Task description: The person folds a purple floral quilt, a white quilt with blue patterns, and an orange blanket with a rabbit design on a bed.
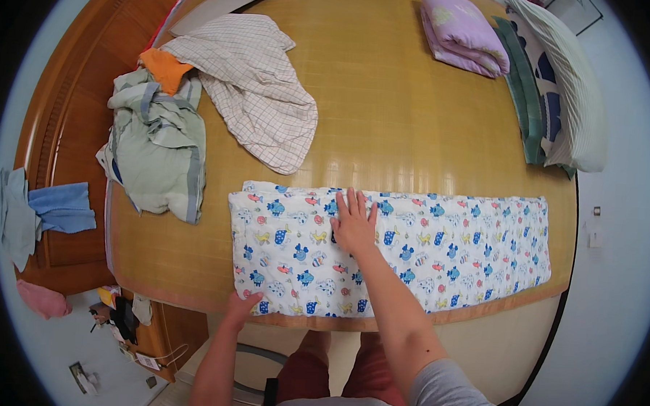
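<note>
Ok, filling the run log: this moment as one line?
left hand: grips near corner | right hand: flat on white fish-print folded quilt | woven bamboo mat

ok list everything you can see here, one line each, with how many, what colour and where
Folded quilt: 1, white with blue, red and yellow cartoon print, along the near edge of the bed.
Bed mat: 1, yellow-tan woven, covering the bed.
Checked cloth: 1, white with fine checks, crumpled, far left of the mat.
Green garment: 1, pale green and grey, heaped at the left edge.
Orange cloth: 1, orange, on top of that heap.
Purple blanket: 1, lilac, folded, far right.
Pillows: a stack, green, white and blue, right edge; count unclear.
Blue cloths: 2, light blue, on the wooden frame at left.
Pink cloth: 1, pink, floor at lower left.
Left hand: 1, gripping the quilt's near left corner.
Right hand: 1, flat on the quilt.
</note>
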Motion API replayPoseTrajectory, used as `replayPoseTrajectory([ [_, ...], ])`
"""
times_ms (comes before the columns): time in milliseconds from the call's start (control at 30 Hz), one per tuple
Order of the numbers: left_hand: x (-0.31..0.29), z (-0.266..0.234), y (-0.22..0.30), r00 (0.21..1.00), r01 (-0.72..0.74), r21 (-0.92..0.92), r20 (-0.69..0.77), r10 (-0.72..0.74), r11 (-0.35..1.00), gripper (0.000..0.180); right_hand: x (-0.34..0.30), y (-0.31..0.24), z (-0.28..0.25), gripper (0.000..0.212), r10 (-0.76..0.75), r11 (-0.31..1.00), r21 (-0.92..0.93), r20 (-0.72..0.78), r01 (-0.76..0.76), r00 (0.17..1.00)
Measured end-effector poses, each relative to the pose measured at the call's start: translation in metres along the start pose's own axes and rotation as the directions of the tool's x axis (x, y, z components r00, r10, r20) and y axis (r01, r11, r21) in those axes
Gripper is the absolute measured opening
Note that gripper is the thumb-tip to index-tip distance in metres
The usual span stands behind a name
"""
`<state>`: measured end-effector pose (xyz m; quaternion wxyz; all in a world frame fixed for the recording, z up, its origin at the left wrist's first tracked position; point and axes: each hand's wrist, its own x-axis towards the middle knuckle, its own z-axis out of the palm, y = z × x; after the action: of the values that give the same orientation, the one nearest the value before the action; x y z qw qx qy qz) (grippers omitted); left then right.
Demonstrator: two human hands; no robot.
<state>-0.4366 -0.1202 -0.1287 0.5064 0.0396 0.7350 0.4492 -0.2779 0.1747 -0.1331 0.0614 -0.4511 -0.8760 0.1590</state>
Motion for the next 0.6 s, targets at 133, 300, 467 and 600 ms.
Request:
replayPoseTrajectory([
  [133,-0.006,-0.006,-0.001,1.0,-0.004,-0.21,-0.023,-0.001,0.978,0.043,-0.02,0.007,-0.021,0.057,-0.035,0.991,0.13,0.061,0.027,0.998],
  [300,-0.035,0.001,0.037,0.996,-0.058,-0.339,0.042,0.076,0.939,0.048,-0.146,0.029,-0.053,0.058,-0.016,0.998,0.055,0.088,0.011,0.996],
  [467,-0.063,0.049,0.095,0.96,-0.083,-0.209,0.245,0.134,0.975,0.048,-0.23,0.039,-0.031,0.061,-0.088,0.996,0.022,0.363,0.086,0.928],
  [600,-0.081,0.113,0.119,0.894,-0.095,-0.071,0.433,0.117,0.993,0.05,-0.229,0.039,-0.004,0.061,-0.053,0.999,0.007,0.338,0.054,0.94],
])
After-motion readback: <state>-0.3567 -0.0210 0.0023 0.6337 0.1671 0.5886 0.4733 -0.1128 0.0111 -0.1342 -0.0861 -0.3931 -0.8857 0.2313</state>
